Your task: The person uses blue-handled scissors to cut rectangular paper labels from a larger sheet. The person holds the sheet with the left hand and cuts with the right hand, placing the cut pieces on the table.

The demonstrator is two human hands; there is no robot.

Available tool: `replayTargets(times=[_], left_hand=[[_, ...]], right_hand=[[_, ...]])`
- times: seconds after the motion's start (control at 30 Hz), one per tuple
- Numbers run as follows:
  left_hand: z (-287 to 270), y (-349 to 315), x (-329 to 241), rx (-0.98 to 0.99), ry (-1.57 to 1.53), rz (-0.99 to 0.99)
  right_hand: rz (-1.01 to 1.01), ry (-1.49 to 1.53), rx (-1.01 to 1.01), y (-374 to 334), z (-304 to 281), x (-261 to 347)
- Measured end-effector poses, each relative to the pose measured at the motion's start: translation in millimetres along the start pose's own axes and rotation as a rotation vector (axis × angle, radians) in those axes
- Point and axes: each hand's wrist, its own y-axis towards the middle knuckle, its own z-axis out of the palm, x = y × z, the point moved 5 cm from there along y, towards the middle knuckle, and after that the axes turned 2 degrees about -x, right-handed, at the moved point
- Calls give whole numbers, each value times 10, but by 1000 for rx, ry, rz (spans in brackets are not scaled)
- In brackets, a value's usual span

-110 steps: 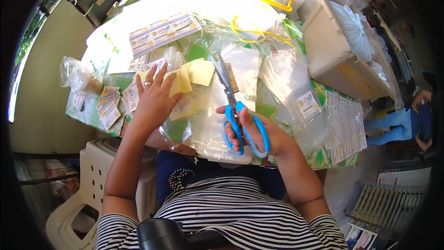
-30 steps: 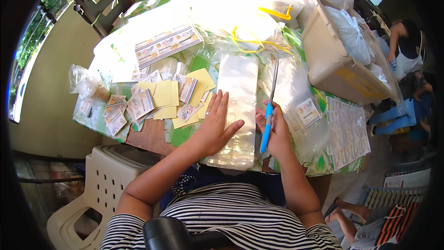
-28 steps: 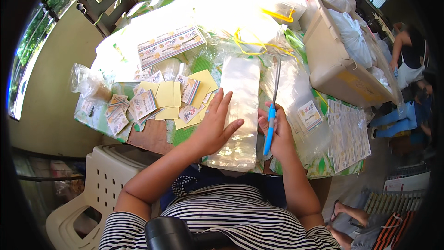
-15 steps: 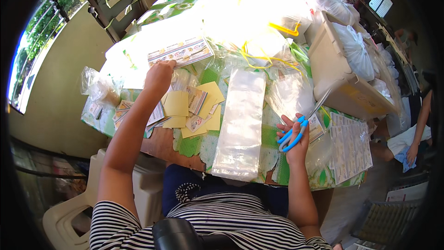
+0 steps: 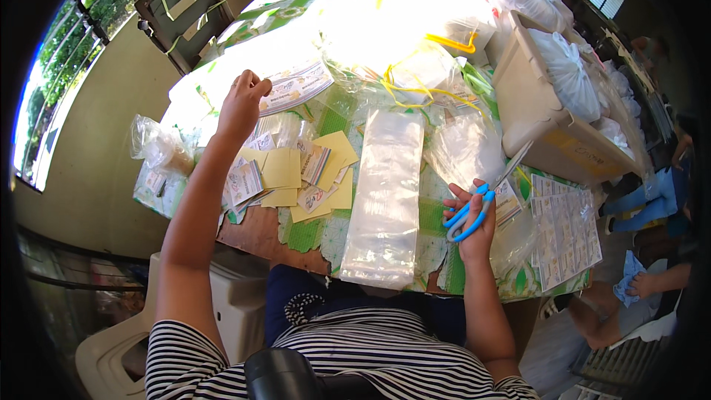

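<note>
My left hand [image 5: 242, 106] reaches out over the far left of the table, fingers curled closed at the left end of a printed label strip [image 5: 300, 87], which bends slightly. Its far end fades into the glare. My right hand [image 5: 474, 226] rests palm up near the front right, holding scissors [image 5: 469, 216] with blue handles, blades aimed away to the right. Between the hands lies a stack of long clear plastic sleeves [image 5: 384, 200]. Yellow paper cards [image 5: 282, 168] and small printed labels [image 5: 244, 182] are heaped below my left forearm's side of the table.
A big beige bin [image 5: 537, 104] with filled white bags [image 5: 566, 74] stands at the right. Printed label sheets [image 5: 566, 233] lie at the right edge. Yellow ties [image 5: 415, 92] and clear bags [image 5: 466, 148] sit beyond the sleeves. Another person's hand [image 5: 648, 284] holds blue cloth nearby.
My left hand has moved up and slightly left, and the label strip has turned and bent. My right hand with the scissors has stayed put. A person at the right has shifted.
</note>
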Motion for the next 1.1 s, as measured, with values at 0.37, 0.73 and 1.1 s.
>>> replayTargets(times=[0.37, 0.73, 1.1], left_hand=[[84, -100, -205, 194, 248, 76], [162, 2, 28, 368, -56, -29], [-532, 393, 149, -369, 239, 41]], right_hand=[[-26, 5, 11, 1, 10, -3], [-16, 13, 6, 2, 14, -4], [-16, -3, -8, 3, 14, -2]])
